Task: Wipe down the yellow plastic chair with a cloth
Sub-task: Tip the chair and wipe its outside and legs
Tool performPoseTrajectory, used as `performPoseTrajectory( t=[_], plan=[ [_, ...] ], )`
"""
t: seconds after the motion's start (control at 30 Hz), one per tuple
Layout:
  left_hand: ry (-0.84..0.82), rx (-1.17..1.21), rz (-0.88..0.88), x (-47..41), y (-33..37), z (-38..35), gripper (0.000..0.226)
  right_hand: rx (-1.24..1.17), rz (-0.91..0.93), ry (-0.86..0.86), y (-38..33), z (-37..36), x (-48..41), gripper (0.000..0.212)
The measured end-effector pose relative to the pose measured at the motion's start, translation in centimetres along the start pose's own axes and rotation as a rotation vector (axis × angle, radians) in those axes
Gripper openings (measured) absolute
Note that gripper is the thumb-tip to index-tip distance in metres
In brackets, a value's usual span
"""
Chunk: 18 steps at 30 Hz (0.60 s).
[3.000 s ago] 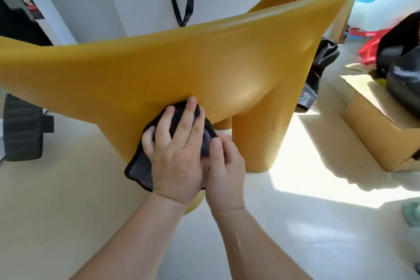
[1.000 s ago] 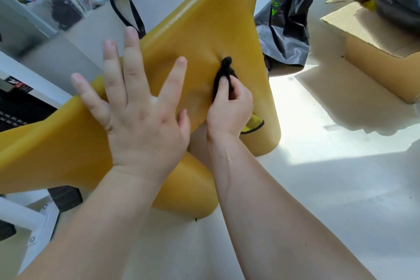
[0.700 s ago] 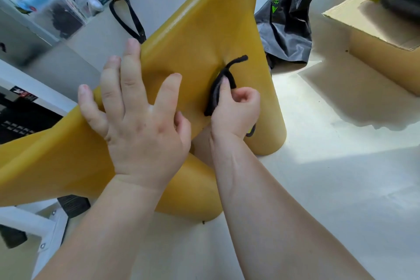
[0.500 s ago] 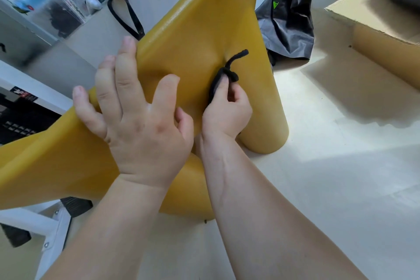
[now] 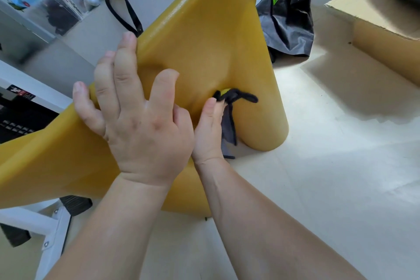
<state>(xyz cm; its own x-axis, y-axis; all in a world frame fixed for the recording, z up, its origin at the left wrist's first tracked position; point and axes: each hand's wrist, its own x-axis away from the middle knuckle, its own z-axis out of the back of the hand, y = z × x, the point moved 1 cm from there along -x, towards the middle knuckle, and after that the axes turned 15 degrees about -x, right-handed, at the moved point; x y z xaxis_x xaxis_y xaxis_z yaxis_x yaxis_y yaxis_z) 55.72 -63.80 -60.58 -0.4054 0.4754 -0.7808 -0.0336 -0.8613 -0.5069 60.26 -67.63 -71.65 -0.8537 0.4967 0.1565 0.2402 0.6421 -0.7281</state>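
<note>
Chair: yellow plastic, tipped at an angle, fills centre of the view, one round leg end touching the pale floor at right. Left hand is spread flat, fingers splayed over the chair's upper edge, palm on the side surface, gripping nothing. Right hand sits just beside it, lower on the chair near the leg junction, fingers closed on a dark cloth; cloth is bunched, one twisted end sticking out to the right against the leg, the rest hanging down below the hand. Cloth touches the chair surface.

Writing: black plastic bag on the floor behind the chair carries bright green print, characters not readable at this angle. Bottles and boxes in a clear bin top left have labels, all blurred, illegible. Red-and-white sticker on a white frame at left edge, text too small to read. Cardboard box top right, flaps open, no visible print. Black strap hangs down behind the chair's upper edge.
</note>
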Motion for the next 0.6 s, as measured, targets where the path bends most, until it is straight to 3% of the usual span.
performPoseTrajectory(
  t=[0.07, 0.13, 0.17, 0.23, 0.37, 0.47, 0.6],
  plan=[
    [0.018, 0.039, 0.012, -0.1, 0.0, 0.2, 0.018, 0.040, 0.132, -0.021, -1.2, -0.8, 0.4, 0.102],
    [0.003, 0.063, 0.027, -0.3, 0.1, 0.4, 0.047, 0.047, 0.222, -0.047, -1.8, -1.5, 0.5, 0.109],
    [-0.007, 0.058, 0.031, -0.3, 0.1, 0.4, 0.049, 0.043, 0.230, -0.058, -1.8, -1.5, 0.4, 0.105],
    [-0.005, 0.048, 0.025, -0.1, 0.2, 0.3, 0.030, 0.027, 0.236, -0.063, -1.1, -0.7, 0.0, 0.102],
    [0.004, 0.020, -0.032, 0.0, 0.1, -0.1, 0.032, 0.007, 0.044, -0.063, 0.0, 0.6, -0.3, 0.086],
    [-0.002, 0.061, -0.071, 0.1, -0.2, -0.3, 0.038, 0.027, -0.035, 0.040, -0.2, 1.6, -1.3, 0.075],
    [-0.091, 0.064, -0.032, -0.3, 0.5, 0.2, 0.050, 0.150, -0.083, 0.195, -0.5, 3.5, -4.1, 0.086]
  ],
)
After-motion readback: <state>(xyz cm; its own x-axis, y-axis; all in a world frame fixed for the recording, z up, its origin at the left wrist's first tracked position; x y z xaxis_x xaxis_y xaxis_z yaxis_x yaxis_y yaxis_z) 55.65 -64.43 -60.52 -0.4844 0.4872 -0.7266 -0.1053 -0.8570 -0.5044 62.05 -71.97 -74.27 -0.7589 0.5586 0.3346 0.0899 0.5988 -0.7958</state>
